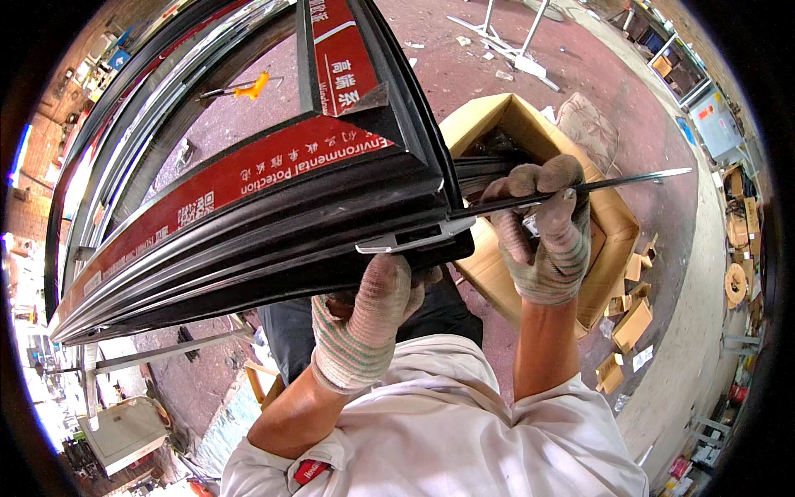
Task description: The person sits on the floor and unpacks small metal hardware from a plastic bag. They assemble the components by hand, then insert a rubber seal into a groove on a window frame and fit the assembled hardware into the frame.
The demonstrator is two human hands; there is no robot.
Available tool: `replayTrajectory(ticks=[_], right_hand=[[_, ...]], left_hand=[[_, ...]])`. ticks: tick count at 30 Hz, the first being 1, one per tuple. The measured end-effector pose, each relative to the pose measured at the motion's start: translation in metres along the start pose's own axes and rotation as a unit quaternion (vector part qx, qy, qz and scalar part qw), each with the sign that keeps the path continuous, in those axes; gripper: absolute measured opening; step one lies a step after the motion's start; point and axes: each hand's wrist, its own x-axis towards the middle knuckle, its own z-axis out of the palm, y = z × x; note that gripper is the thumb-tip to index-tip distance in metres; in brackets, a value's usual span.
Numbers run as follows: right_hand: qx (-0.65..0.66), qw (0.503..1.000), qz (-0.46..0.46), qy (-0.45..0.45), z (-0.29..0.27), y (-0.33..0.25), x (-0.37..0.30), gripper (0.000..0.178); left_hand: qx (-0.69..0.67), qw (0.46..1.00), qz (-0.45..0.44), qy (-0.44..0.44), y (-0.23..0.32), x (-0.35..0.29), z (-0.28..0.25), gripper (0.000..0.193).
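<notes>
A black window frame (273,195) with red printed film stretches from the left to its near corner in front of me. My left hand (360,327), in a striped knit glove, is closed at the lower edge of that corner. Its thumb presses up by a silver metal fitting (397,243); the other fingers are partly hidden. My right hand (546,228), gloved too with darkened fingertips, pinches a long thin metal strip (625,180). One end of the strip meets the fitting at the corner, and the other points out to the right.
An open cardboard box (609,215) holding black profiles stands on the floor behind my right hand. A yellow-handled tool (252,86) shows at the frame's opening. Cardboard scraps (633,325) lie at right, a white metal stand (517,54) farther off. More frames are stacked at left.
</notes>
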Motion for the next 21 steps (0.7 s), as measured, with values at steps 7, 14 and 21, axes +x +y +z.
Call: replayTrajectory(ticks=[7, 14, 21], right_hand=[[-0.018, 1.0, -0.003, 0.003, 0.005, 0.001, 0.002, 0.034], [-0.023, 1.0, -0.007, -0.006, -0.001, 0.004, 0.001, 0.034], [-0.025, 1.0, -0.003, 0.003, 0.006, 0.004, -0.001, 0.034]], left_hand=[[-0.019, 1.0, -0.015, 0.0, -0.016, 0.001, -0.017, 0.055], [-0.025, 0.997, 0.062, -0.025, -0.002, 0.001, 0.0, 0.048], [-0.019, 0.998, 0.062, 0.005, -0.003, -0.001, 0.002, 0.051]])
